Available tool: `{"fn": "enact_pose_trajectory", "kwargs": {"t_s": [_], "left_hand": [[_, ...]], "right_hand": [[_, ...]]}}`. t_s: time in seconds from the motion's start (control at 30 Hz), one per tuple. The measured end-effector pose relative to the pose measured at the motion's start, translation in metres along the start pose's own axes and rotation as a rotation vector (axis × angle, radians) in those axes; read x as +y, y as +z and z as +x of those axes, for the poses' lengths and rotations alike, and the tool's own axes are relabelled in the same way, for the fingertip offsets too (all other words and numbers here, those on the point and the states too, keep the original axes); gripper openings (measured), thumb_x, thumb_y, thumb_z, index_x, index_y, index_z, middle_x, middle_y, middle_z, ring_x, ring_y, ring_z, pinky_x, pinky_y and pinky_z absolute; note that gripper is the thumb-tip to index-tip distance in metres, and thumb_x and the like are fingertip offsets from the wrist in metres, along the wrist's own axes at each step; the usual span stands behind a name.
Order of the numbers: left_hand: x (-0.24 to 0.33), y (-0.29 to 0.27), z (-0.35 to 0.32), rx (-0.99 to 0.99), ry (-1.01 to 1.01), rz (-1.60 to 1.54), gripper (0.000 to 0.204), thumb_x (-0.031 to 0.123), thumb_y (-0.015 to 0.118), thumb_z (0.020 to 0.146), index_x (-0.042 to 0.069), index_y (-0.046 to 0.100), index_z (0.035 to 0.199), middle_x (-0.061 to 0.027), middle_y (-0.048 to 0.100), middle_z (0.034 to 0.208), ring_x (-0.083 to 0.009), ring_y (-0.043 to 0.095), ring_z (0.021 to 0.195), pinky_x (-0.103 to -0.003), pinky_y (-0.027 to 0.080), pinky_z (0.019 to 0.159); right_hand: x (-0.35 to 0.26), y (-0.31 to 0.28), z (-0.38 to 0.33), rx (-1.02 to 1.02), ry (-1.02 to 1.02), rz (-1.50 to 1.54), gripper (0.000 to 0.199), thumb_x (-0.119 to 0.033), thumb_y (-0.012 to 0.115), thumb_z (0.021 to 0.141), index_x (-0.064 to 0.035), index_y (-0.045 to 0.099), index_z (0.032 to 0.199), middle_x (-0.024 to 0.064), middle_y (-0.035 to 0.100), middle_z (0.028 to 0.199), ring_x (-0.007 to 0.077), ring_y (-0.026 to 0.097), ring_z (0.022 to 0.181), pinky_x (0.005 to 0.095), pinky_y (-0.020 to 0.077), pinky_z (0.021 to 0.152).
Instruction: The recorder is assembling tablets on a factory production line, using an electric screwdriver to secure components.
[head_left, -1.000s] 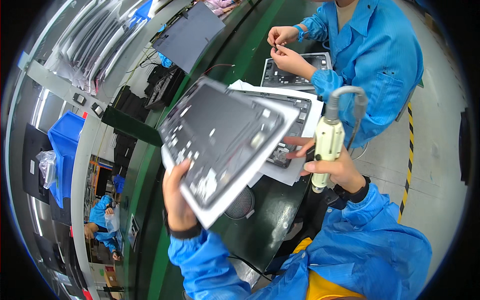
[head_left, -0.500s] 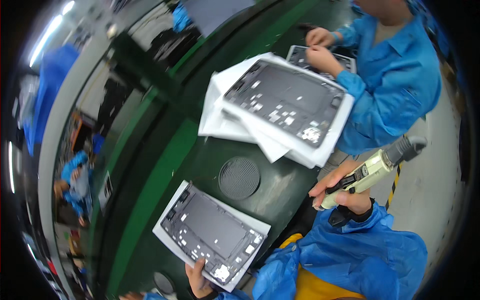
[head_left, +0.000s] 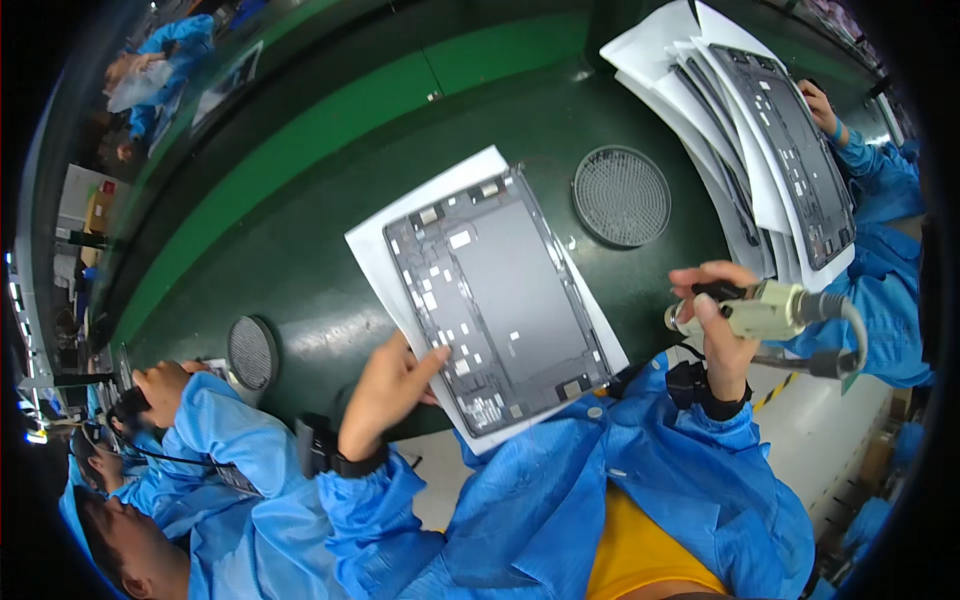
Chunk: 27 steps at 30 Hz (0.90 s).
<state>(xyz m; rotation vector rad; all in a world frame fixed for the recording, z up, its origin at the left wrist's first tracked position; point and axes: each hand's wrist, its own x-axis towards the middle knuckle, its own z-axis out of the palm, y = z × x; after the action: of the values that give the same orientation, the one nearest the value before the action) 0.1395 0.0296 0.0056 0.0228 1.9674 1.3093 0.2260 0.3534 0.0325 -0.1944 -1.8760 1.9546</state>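
A dark grey tablet housing [head_left: 520, 265], dotted with small white and silver patches, lies tilted on a white foam sheet [head_left: 372, 238] before me. My left hand [head_left: 392, 385] grips its left edge, thumb on top and the other fingers mostly hidden beneath. Off to the right, my right hand [head_left: 728, 335] is wrapped round a pale green air gun [head_left: 770, 308] with a black lever. A grey hose [head_left: 855, 330] curves back from the gun's rear end. The nozzle points left toward the housing, apart from it.
A round black ridged pad [head_left: 622, 196] lies on the dark green table [head_left: 300, 240] beyond the housing. At the right stands a stack of similar housings [head_left: 790, 150] between white sheets, with a co-worker's hand [head_left: 820, 105] behind it. Another co-worker [head_left: 230, 440] sits close at my left, near a second round pad [head_left: 252, 352].
My view has turned, so the housing now appears nearer the middle and at a different angle. The stack appears farther right. Both hands keep their holds.
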Motion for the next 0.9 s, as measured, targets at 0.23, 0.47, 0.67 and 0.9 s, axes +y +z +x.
{"fn": "enact_pose_trajectory", "kwargs": {"t_s": [0.23,0.47,0.67,0.9], "left_hand": [[0.019,-0.020,-0.023,-0.063,-0.130,0.217,0.025,0.022,0.053,0.090,-0.002,0.055,0.095,-0.0084,0.062,0.068,-0.0125,0.060,0.049,-0.021,0.047,0.043],[0.002,-0.004,-0.065,-0.058,0.151,1.000,0.011,0.014,0.063,0.077,0.004,0.066,0.078,-0.0147,0.061,0.066,-0.0326,0.059,0.062,-0.034,0.046,0.056],[0.043,-0.022,-0.007,0.692,0.534,0.697,0.012,0.013,0.063,0.077,0.001,0.062,0.079,-0.0139,0.060,0.077,-0.0326,0.056,0.065,-0.037,0.044,0.058],[0.039,-0.040,0.094,0.620,0.826,0.614,0.022,0.009,0.069,0.071,0.003,0.062,0.091,-0.0094,0.057,0.091,-0.0247,0.051,0.087,-0.032,0.041,0.077]], "right_hand": [[0.004,-0.006,0.002,0.035,-0.131,-0.054,0.032,-0.006,0.048,0.080,0.0023,0.047,0.110,0.0246,0.059,0.098,0.0161,0.052,0.061,0.0362,0.0466,0.078],[0.007,-0.007,0.010,-0.078,-0.120,-0.066,0.041,-0.024,0.052,0.083,0.0034,0.046,0.112,0.0151,0.058,0.077,0.0175,0.053,0.060,0.0381,0.0466,0.079],[0.007,0.003,0.026,-0.095,0.038,0.158,0.038,-0.022,0.061,0.077,0.0090,0.054,0.097,0.0034,0.047,0.054,0.0107,0.045,0.047,0.0288,0.0458,0.056],[-0.039,0.044,0.088,-0.145,-0.309,0.414,0.049,-0.036,0.043,0.090,0.0107,0.051,0.103,0.0008,0.043,0.054,0.0104,0.043,0.048,0.0281,0.0437,0.058]]}}
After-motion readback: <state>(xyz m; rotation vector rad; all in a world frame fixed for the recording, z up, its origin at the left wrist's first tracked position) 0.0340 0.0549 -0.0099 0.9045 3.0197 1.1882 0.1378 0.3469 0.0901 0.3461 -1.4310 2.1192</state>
